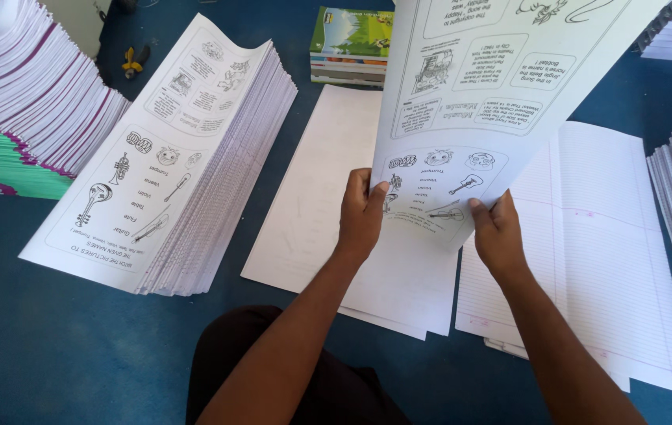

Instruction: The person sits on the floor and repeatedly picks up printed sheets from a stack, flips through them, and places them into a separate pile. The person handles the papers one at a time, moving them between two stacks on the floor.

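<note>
A large printed sheet is held up above the blue table, tilted away so that its far end leaves the top of the picture. It is white, printed in black outline only: small drawings of musical instruments with word lists near the lower edge, and rounded boxes of text higher up, all seen upside down. Its lower edge is pinched at both corners. The left hand is closed on the lower left corner, thumb on the printed face and fingers behind. The right hand is closed on the lower right corner in the same way.

Beneath the sheet, a thin pile of blank white sheets lies flat on the table. Just to its right, ruled sheets with a pink margin line are spread open. To the left, a thick stack of identical printed sheets is seen, its top page showing the same instrument drawings. Behind it, at the far edge, a short stack of books with a green cover is set. Further stacks of paper stand at the far left and at the right edge.
</note>
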